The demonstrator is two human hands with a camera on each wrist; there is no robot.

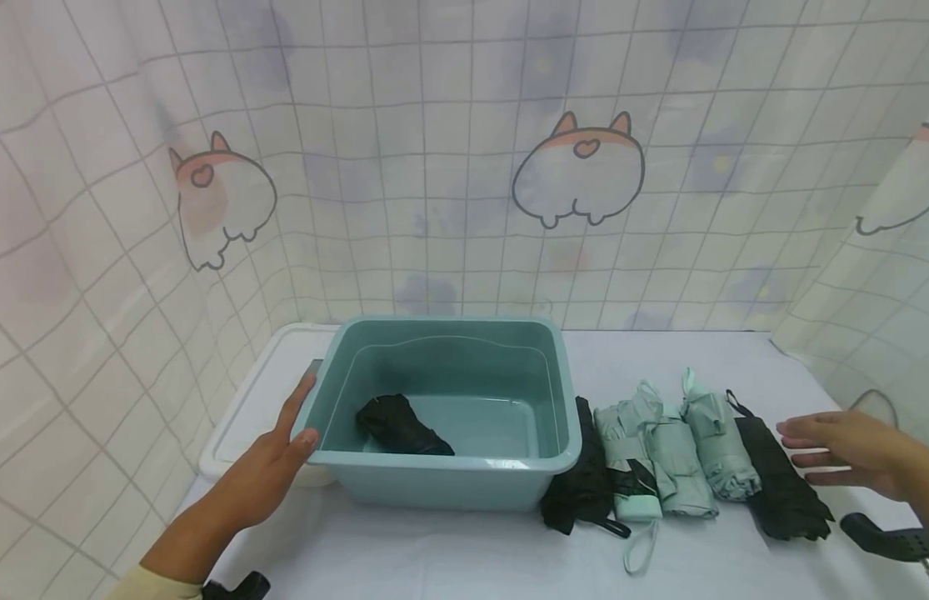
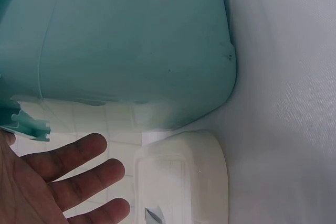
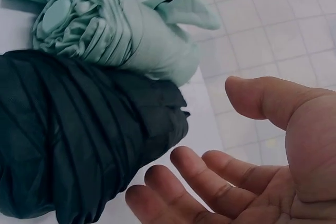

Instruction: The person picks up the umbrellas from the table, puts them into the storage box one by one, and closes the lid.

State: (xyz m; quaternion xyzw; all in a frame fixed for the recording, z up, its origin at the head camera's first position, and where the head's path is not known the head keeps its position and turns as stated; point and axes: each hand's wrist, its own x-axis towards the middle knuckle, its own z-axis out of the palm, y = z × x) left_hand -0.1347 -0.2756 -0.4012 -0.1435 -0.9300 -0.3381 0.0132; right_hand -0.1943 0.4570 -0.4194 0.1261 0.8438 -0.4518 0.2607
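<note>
My left hand (image 1: 263,477) is at the left side of a teal plastic bin (image 1: 464,479), its thumb and forefinger right at the rim and its other fingers (image 2: 86,182) extended below. Inside the bin lies a folded black umbrella (image 1: 404,427). My right hand (image 1: 846,452) hovers with parted, slightly bent fingers beside the rightmost folded black umbrella (image 1: 782,479) and holds nothing. Left of that umbrella lie three folded light green umbrellas (image 1: 722,446) in a row. Another black umbrella (image 1: 584,475) lies against the bin's right side, partly hidden by it.
A white lid-like container (image 1: 242,400) stands on the white-covered table (image 1: 404,558), left of the bin and partly behind it. Grid-patterned curtains (image 1: 434,167) with cartoon animals close off the back and sides. A thin cable (image 1: 880,396) shows at the right.
</note>
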